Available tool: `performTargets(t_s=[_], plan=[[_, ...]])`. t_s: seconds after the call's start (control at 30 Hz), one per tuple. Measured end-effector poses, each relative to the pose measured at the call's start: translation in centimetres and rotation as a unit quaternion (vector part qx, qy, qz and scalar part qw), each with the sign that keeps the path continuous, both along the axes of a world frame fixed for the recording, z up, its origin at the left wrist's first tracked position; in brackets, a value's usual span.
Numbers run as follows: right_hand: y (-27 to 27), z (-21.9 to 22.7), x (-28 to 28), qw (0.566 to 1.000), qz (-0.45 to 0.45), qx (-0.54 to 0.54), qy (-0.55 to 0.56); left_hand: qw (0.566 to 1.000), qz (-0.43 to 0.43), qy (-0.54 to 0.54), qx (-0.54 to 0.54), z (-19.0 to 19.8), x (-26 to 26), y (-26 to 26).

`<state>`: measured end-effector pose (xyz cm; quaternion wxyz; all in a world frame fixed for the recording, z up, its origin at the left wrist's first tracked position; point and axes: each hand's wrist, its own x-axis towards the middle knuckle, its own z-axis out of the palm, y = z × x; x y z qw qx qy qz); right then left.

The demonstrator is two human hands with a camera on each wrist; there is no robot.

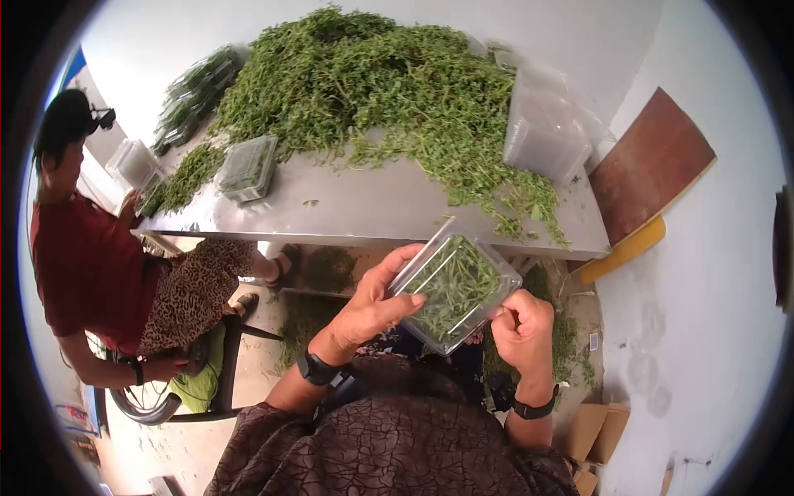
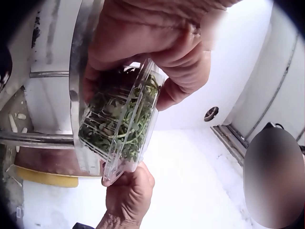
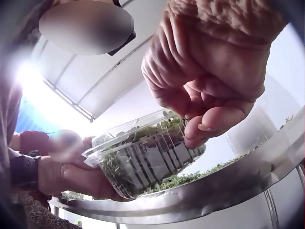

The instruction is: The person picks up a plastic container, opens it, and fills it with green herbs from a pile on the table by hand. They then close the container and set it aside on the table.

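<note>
A clear plastic clamshell box [image 1: 459, 289] full of green leafy stems is held tilted in front of the body, short of the table edge. My left hand [image 1: 376, 302] grips its left side, the thumb lying over the top face and the other fingers round the far side. At the right corner my right hand [image 1: 523, 331] pinches the rim, its fingers curled in. From the left wrist, the lid and ribbed base [image 2: 107, 124] appear pressed close together. In the right wrist view, the right fingertips [image 3: 202, 129] overlap the box's near end.
A large heap of greens [image 1: 356, 83] covers the back of the metal table [image 1: 347, 194]. A filled box [image 1: 246, 169] stands left, stacked empty boxes [image 1: 550, 124] right, more filled boxes [image 1: 194, 95] behind. Another person [image 1: 99, 256] sits at the left end. A brown board [image 1: 653, 165] leans right.
</note>
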<state>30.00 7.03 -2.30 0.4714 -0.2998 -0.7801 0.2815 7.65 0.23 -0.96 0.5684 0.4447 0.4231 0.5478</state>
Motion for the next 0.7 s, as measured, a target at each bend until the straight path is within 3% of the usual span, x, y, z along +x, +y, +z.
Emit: performTargets(t_s=[0.3, 0.43, 0.5, 0.7], plan=[[-0.3, 0.2, -4.2, 0.985, -0.082, 0.102, -0.116, 0.996, 0.075, 0.016, 0.039, -0.6, -2.1, -1.8], [-0.6, -0.1, -5.6, 0.990, -0.068, 0.036, -0.116, 0.994, 0.099, -0.013, 0.030, -1.5, -3.4, -2.3], [-0.5, -0.1, -6.1, 0.983, -0.076, 0.092, -0.137, 0.991, 0.118, -0.037, 0.042, -2.1, -3.7, -2.6], [-0.8, -0.4, -6.8, 0.989, -0.048, 0.063, -0.122, 0.988, 0.127, -0.086, 0.034, -2.4, -4.4, -3.3]])
